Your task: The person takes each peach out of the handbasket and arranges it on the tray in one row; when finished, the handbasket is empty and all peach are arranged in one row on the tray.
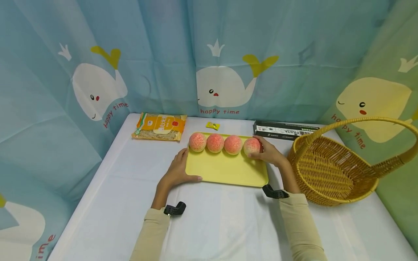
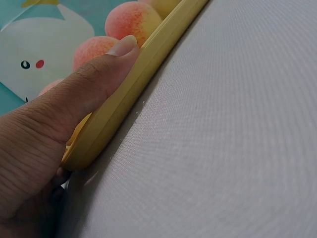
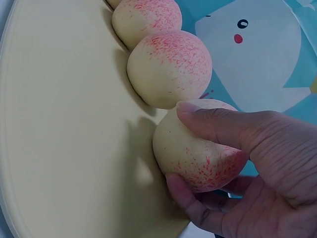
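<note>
My right hand grips a pink-and-cream peach at the right end of a row, thumb on one side and fingers curled round the other. Three more peaches stand in line to its left along the far edge of a yellow rectangular tray; the nearest of them is one speckled peach. With my left hand I hold the tray's near left corner. Its thumb lies over the near rim in the left wrist view, while the other fingers, mostly hidden there, run along the left side.
Behind the tray lie an orange food packet, a small yellow wrapped sweet and a black pasta box. A wicker basket with a tall handle stands right beside my right forearm. Printed curtains enclose the white table.
</note>
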A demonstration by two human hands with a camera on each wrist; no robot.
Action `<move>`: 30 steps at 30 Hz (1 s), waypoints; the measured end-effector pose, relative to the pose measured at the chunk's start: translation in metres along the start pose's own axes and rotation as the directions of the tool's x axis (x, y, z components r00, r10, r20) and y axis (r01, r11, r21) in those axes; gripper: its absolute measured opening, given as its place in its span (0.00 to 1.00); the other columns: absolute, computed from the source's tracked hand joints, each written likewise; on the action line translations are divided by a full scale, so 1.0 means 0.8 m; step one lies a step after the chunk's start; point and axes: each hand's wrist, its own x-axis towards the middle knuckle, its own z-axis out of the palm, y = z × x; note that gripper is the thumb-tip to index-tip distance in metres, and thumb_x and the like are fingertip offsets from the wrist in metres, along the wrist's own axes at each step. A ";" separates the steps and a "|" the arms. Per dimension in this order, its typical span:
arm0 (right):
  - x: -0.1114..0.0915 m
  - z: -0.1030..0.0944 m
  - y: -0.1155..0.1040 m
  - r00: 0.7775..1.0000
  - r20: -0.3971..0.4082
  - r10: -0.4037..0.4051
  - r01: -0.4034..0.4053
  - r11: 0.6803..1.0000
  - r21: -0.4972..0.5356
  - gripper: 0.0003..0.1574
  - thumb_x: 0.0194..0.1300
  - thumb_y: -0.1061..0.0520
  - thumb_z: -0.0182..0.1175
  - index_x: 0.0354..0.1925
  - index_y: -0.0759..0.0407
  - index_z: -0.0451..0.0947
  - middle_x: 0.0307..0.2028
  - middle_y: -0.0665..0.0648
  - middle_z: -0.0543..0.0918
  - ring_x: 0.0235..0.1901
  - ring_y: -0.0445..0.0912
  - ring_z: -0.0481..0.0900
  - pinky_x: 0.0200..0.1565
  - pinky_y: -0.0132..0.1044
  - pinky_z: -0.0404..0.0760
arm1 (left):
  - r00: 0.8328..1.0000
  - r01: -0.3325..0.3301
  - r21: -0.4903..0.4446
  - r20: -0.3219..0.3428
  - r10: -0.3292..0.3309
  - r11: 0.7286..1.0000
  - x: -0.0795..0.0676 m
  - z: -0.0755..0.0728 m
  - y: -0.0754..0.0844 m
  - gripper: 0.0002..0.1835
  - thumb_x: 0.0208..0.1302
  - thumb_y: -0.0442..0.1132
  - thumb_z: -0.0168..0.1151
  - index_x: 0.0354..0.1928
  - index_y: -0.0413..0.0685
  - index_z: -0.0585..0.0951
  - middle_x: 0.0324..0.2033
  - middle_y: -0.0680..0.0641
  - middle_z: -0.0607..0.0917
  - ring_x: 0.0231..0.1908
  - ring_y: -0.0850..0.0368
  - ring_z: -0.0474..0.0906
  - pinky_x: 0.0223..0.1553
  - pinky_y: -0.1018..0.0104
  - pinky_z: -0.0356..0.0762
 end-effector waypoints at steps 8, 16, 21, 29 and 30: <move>-0.003 0.001 0.002 1.000 0.007 0.006 -0.006 1.000 0.029 0.57 0.63 0.57 0.66 0.76 0.65 0.41 0.67 0.75 0.61 0.62 0.65 0.66 0.63 0.59 0.64 | 1.000 -0.003 -0.001 0.009 0.003 1.000 0.001 0.003 0.000 0.71 0.38 0.66 0.77 0.78 0.49 0.45 0.75 0.42 0.50 0.73 0.43 0.51 0.70 0.43 0.56; -0.015 0.000 -0.001 0.999 -0.033 -0.012 0.014 0.998 0.061 0.59 0.62 0.56 0.67 0.76 0.65 0.40 0.67 0.74 0.62 0.60 0.63 0.67 0.60 0.54 0.67 | 1.000 -0.015 0.010 0.018 0.015 1.000 0.005 0.003 0.002 0.71 0.39 0.67 0.76 0.78 0.50 0.43 0.75 0.43 0.49 0.73 0.44 0.51 0.71 0.44 0.55; -0.022 -0.001 0.000 0.999 -0.051 -0.018 0.021 0.997 0.069 0.57 0.66 0.56 0.64 0.76 0.67 0.37 0.71 0.76 0.55 0.66 0.68 0.62 0.63 0.60 0.65 | 1.000 -0.015 0.010 0.024 0.015 1.000 0.007 0.005 0.002 0.71 0.38 0.67 0.76 0.78 0.50 0.43 0.75 0.43 0.49 0.73 0.44 0.51 0.71 0.44 0.55; -0.032 -0.003 -0.003 0.989 -0.126 -0.078 0.064 0.992 -0.105 0.48 0.73 0.52 0.54 0.75 0.72 0.40 0.66 0.82 0.58 0.63 0.74 0.64 0.61 0.64 0.67 | 0.999 -0.027 0.013 0.021 0.026 1.000 0.006 0.006 0.000 0.71 0.39 0.66 0.76 0.78 0.48 0.43 0.75 0.41 0.49 0.73 0.42 0.51 0.70 0.43 0.56; -0.033 -0.003 -0.004 0.988 -0.135 -0.081 0.065 0.991 -0.120 0.48 0.74 0.51 0.53 0.75 0.72 0.40 0.66 0.82 0.58 0.63 0.74 0.64 0.61 0.65 0.67 | 0.999 -0.025 0.009 0.021 0.025 1.000 0.006 0.005 -0.001 0.71 0.40 0.66 0.76 0.78 0.47 0.43 0.75 0.41 0.49 0.73 0.42 0.51 0.70 0.43 0.56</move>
